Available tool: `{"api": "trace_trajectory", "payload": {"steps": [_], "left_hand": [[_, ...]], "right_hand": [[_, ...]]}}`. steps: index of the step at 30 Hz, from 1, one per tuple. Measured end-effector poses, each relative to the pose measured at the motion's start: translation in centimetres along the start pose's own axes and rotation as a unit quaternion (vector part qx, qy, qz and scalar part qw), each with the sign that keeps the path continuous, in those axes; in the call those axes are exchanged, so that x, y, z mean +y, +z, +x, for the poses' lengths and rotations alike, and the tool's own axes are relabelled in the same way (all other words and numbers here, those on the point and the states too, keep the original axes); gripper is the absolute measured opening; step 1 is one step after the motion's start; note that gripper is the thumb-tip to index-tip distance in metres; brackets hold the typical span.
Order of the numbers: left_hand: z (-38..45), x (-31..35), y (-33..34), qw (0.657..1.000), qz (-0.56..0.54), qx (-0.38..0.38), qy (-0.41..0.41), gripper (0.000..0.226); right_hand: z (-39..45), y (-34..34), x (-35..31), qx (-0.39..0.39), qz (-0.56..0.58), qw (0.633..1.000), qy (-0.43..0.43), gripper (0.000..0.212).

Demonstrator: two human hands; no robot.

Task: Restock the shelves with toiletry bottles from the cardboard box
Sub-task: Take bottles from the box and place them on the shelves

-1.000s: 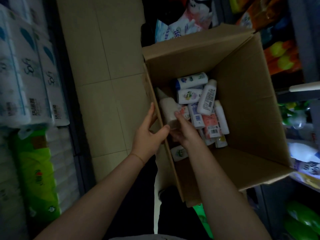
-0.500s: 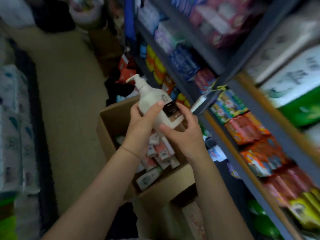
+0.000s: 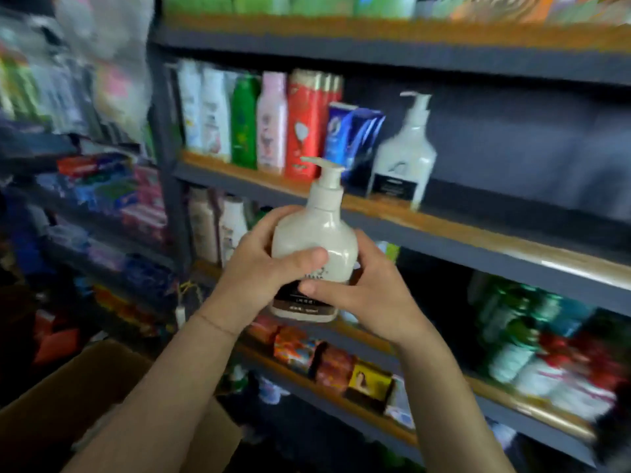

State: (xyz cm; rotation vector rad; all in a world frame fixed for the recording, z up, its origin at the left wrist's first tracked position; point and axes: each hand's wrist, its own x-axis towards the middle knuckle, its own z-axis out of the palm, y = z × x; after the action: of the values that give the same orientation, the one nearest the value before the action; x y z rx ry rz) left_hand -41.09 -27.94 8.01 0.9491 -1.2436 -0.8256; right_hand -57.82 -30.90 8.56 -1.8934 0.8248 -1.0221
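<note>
A cream pump bottle (image 3: 316, 233) with a dark label is held upright in front of the shelves. My left hand (image 3: 259, 268) grips its left side with the thumb across the front. My right hand (image 3: 372, 288) holds the right side and lower label. A matching pump bottle (image 3: 404, 155) stands on the middle shelf (image 3: 478, 233), up and to the right of the held one. The cardboard box (image 3: 68, 397) shows only a flap at the lower left; its contents are out of view.
Several upright bottles (image 3: 269, 121) fill the left part of the middle shelf, with bare shelf board to the right of the pump bottle. Soap packs (image 3: 334, 367) line a lower shelf, green bottles (image 3: 519, 329) at the right. Another rack of packets (image 3: 112, 199) stands left.
Both hands lifted the pump bottle out of the box and up to shelf height. My view swung from the box up to the shelves.
</note>
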Motion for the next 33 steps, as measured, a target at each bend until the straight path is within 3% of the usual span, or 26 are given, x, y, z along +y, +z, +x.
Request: {"api": "trace_trajectory", "payload": {"steps": [3,5,9,11,14,17,26,33], "left_hand": [[1.7,3.1,4.8,0.995,0.023,-0.081,0.06,0.054],[3.2,4.8,7.0,0.988,0.044,-0.105,0.102,0.037],[8.4,3.5,9.1,0.978,0.167,-0.017,0.122,0.026],[10.6,2.5,10.0,0.956,0.269,0.016,0.115,0.044],[13.1,2.1,11.7,0.924,0.374,0.008,0.086,0.082],[15.9,1.9,12.6,0.906,0.419,-0.009,0.056,0.095],[20.2,0.4,13.5,0.909,0.415,-0.027,0.034,0.075],[19.0,1.2,12.8,0.958,0.284,0.023,0.022,0.051]], "right_hand": [[-1.8,-5.2,-1.4,0.092,-0.027,0.994,-0.046,0.065],[-2.7,-7.8,-2.0,0.149,-0.064,0.984,-0.074,0.066],[-3.4,-12.2,-2.7,0.259,-0.112,0.952,-0.119,0.07],[-3.0,-13.9,-3.1,0.3,-0.132,0.936,-0.125,0.074],[-1.7,-15.8,-2.9,0.331,-0.162,0.921,-0.126,0.075],[-0.4,-16.9,-2.3,0.333,-0.16,0.924,-0.104,0.073],[3.5,-19.2,-0.1,0.271,-0.22,0.937,-0.021,0.076],[6.3,-19.1,0.6,0.207,-0.231,0.949,0.059,0.061]]}}
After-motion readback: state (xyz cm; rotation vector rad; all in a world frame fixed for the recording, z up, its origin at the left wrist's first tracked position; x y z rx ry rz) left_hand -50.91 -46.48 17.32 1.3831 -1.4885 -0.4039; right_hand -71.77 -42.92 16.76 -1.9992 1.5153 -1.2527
